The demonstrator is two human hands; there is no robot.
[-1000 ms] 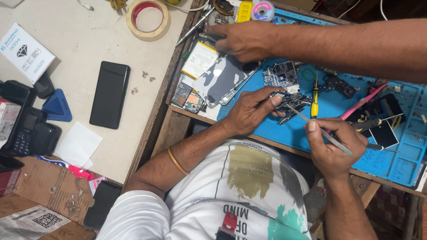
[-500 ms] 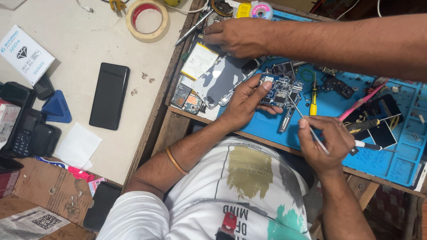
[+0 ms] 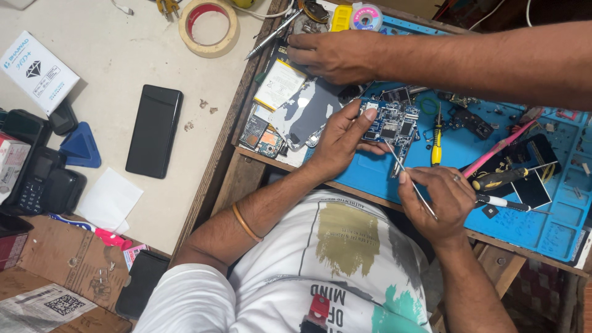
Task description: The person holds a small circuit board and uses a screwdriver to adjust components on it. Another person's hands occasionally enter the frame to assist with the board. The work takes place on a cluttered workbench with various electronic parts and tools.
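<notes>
Left hand (image 3: pixel 338 143): I see it on the near edge of the work mat (image 3: pixel 542 228), fingers touching the circuit board (image 3: pixel 390 123).
Right hand (image 3: pixel 439 200): to the right of my left hand and nearer the body, gripping tweezers (image 3: pixel 407 176) whose tip reaches the circuit board.
Between the hands: only the tweezers' shaft.
Right of the board: a small screwdriver (image 3: pixel 436 139) on the mat.
Beyond my left hand: another person's hand (image 3: pixel 336 55), resting over phone parts.
Far left of my left hand: a phone (image 3: pixel 154 131) on the table (image 3: pixel 123 68), with a tape roll (image 3: pixel 208 26) beyond it.
</notes>
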